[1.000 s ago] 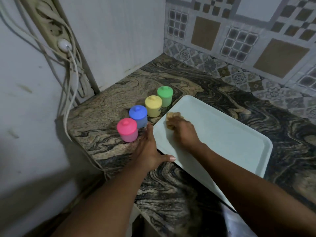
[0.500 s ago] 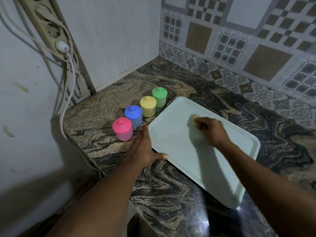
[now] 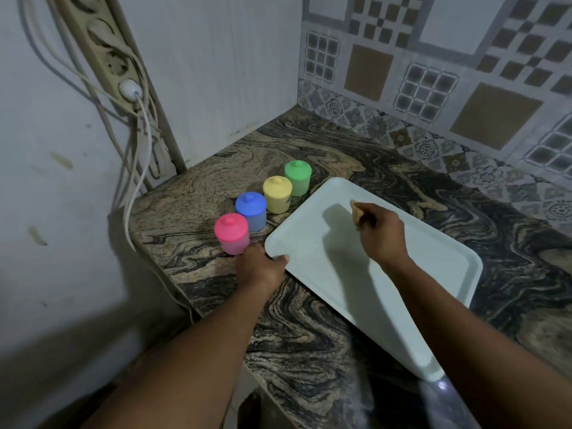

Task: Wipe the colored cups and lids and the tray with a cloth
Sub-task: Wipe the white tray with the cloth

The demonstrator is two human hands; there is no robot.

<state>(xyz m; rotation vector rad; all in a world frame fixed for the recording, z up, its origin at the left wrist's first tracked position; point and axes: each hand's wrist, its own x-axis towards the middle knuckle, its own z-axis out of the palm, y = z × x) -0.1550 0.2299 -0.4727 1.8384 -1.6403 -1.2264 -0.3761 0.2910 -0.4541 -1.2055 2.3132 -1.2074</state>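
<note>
Head | left hand grips tray corner | right hand holds cloth over tray | four cups lidded

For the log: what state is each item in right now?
Pink cup: upright, lid on.
Blue cup: upright, lid on.
Yellow cup: upright, lid on.
Green cup: upright, lid on.
Tray: corner gripped by left hand.
Cloth: bunched in right hand.
Plug: seated in power strip.
</note>
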